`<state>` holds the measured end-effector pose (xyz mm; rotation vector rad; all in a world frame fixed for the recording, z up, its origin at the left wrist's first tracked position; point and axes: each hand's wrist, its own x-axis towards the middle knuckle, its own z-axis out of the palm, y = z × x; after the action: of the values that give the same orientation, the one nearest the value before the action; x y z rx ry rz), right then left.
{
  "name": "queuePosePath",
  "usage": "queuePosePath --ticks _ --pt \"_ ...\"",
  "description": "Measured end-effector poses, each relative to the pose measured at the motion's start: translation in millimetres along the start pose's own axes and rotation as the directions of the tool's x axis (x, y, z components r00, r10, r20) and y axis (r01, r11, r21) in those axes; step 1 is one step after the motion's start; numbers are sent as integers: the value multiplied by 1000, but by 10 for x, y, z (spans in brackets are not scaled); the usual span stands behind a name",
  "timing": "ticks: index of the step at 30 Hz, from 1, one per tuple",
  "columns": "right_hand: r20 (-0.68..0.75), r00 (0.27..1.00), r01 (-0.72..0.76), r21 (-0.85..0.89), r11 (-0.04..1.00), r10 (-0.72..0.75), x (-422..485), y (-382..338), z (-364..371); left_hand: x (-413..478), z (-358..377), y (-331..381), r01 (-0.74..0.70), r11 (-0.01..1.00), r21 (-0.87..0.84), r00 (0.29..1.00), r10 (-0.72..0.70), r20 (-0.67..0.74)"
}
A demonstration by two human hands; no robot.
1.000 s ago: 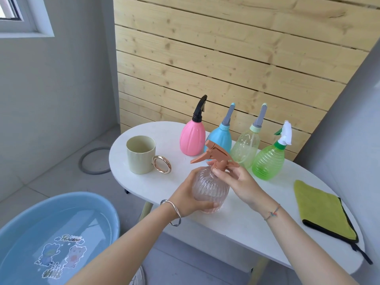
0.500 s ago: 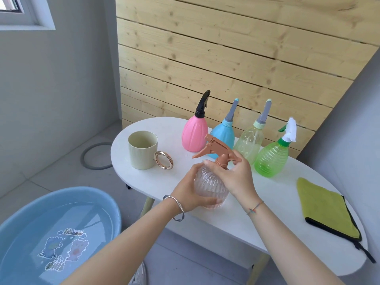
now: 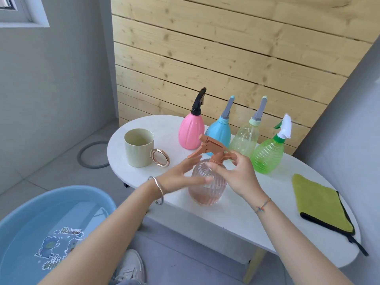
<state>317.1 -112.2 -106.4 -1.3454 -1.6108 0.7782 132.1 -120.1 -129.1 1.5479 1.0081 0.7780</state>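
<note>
The only writing is on a sticker (image 3: 59,243) inside the blue basin (image 3: 88,189): a curly word above cartoon bears, too blurred to read.

The spray bottle (image 3: 207,182) stands upright on the white table (image 3: 246,202), close to its front edge. The right hand (image 3: 240,175) pinches the collar under the orange trigger head (image 3: 213,147). The left hand (image 3: 181,175) has its fingers spread fairly straight (it is blurred), thumb against the bottle's side.

Bare tabletop lies between the bottle and the green cloth (image 3: 320,204) at the right end. The mug (image 3: 138,148) sits to the left, and four bottles (image 3: 244,138) are lined up behind.
</note>
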Motion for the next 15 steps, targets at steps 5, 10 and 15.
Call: queuePosePath --ticks 5,10,15 --pt "-22 1000 -14 12 1000 14 -23 -4 25 148 -58 524 -148 969 -196 965 98 -244" --pt "99 995 -34 16 999 32 -25 -26 -48 308 70 558 -226 952 -208 928 145 -344" --pt "228 973 -53 110 993 26 4 -10 -170 309 36 591 -225 956 -191 936 157 -314"
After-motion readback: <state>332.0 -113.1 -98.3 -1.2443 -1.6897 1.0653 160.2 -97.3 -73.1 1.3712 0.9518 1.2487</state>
